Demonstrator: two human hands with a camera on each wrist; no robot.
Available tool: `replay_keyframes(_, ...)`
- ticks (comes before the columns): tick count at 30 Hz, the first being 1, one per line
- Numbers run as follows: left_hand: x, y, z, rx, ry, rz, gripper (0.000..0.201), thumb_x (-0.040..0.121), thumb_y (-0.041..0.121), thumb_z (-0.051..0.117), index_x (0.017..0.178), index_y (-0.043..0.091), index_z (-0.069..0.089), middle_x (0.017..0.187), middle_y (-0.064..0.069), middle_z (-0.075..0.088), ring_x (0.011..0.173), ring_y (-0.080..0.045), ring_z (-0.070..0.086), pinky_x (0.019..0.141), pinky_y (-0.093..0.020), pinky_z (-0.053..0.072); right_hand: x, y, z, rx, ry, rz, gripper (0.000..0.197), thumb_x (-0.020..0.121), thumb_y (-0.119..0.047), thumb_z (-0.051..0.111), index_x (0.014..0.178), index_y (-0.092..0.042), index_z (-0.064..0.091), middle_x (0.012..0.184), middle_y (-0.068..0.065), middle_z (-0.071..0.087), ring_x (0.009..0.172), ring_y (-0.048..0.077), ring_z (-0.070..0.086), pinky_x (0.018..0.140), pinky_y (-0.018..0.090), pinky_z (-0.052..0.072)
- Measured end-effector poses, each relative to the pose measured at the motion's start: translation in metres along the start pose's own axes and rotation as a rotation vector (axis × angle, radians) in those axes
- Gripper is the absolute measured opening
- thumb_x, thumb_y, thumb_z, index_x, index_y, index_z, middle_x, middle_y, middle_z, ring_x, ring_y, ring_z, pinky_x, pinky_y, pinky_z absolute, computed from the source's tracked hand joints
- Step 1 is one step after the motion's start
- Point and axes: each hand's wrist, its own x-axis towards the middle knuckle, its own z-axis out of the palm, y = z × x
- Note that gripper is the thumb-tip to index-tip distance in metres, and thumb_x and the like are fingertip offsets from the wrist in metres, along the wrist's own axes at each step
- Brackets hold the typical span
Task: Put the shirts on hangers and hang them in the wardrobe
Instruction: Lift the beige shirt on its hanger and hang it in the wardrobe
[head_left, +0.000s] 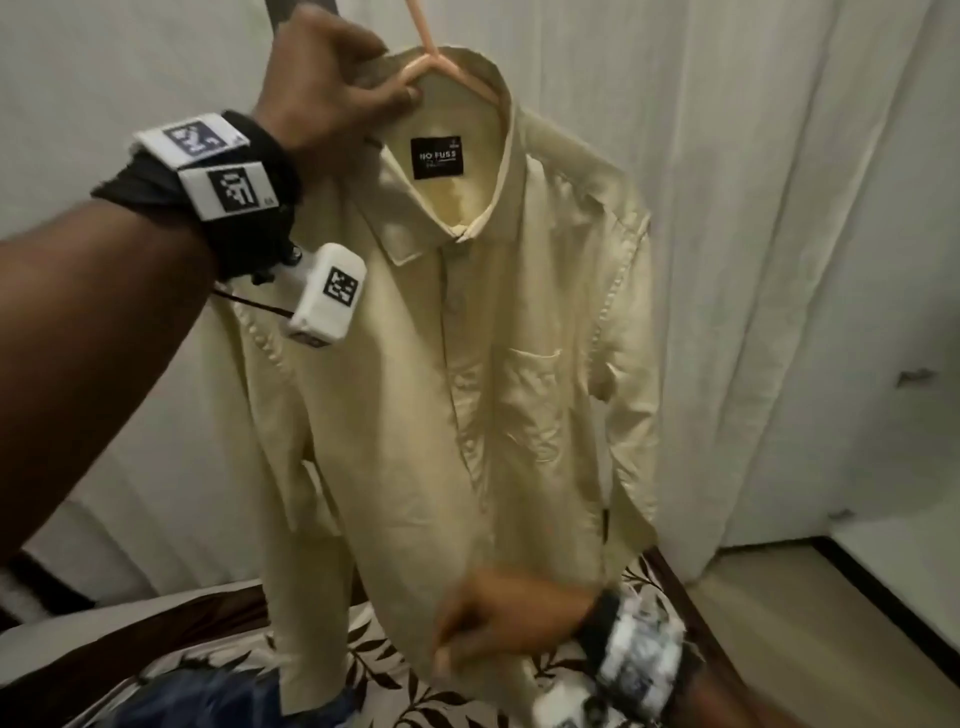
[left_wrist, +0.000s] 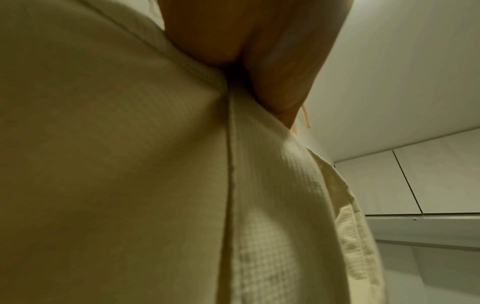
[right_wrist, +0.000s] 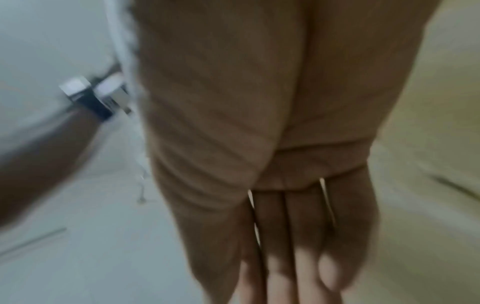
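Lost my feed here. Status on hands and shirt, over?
Left hand grips the hanger at the collar. Right hand open, fingers straight by the hem. Cream shirt on hanger, held up, not yet hung. Curtain behind; no obstruction seen.

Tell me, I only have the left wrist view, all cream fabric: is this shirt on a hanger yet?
Observer: Yes. The head view shows the cream shirt hanging on a peach hanger, which the left hand grips at one shoulder.
Operator: And the right hand?
Observer: The right hand is down by the hem, fingers straight; blur hides any contact.
Operator: Any more clothes waiting?
Observer: A blue garment lies on the leaf-print bedsheet below.
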Motion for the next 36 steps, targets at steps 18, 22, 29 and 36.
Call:
replay_keyframes(18, 0.003, 0.152, 0.226, -0.53, -0.356, 0.168, 0.02, 0.078, 0.027, 0.085, 0.084, 0.009, 0.077, 0.066, 0.0, 0.06, 0.061, -0.004, 0.049, 0.054, -0.023, 0.037, -0.312, 0.012, -0.256, -0.226, 0.934, 0.377, 0.04, 0.096, -0.04, 0.054, 0.086, -0.006, 0.07, 0.071, -0.007, 0.068, 0.064, 0.005, 0.061, 0.057, 0.019, 0.048)
replay_keyframes(22, 0.012, 0.214, 0.291, -0.561, -0.375, 0.149, 0.019, 0.077, 0.03, 0.085, 0.081, 0.013, 0.077, 0.065, 0.001, 0.06, 0.06, -0.004, 0.049, 0.055, -0.026, 0.037, -0.394, 0.041, -0.262, -0.336, 1.077, 0.346, 0.064, 0.095, -0.057, 0.05, 0.087, 0.005, 0.063, 0.071, -0.005, 0.054, 0.063, 0.007, 0.05, 0.054, 0.025, 0.039)
replay_keyframes(29, 0.022, 0.295, 0.376, -0.682, -0.622, 0.111, 0.061, 0.075, 0.07, 0.069, 0.076, 0.009, 0.073, 0.064, -0.002, 0.054, 0.063, -0.011, 0.045, 0.058, -0.029, 0.034, -0.538, 0.047, -0.296, -0.43, 1.172, 0.499, 0.046, 0.099, -0.041, 0.054, 0.072, -0.004, 0.057, 0.061, 0.0, 0.048, 0.056, 0.005, 0.043, 0.051, 0.028, 0.033)
replay_keyframes(36, 0.005, 0.348, 0.426, -0.824, -0.922, 0.224, 0.022, 0.089, 0.024, 0.069, 0.102, 0.008, 0.076, 0.097, -0.009, 0.077, 0.094, -0.028, 0.073, 0.085, -0.048, 0.058, -0.645, 0.041, -0.298, -0.467, 1.259, 0.653, 0.037, 0.099, -0.033, 0.057, 0.067, -0.015, 0.059, 0.058, -0.007, 0.044, 0.053, 0.006, 0.04, 0.049, 0.023, 0.03)
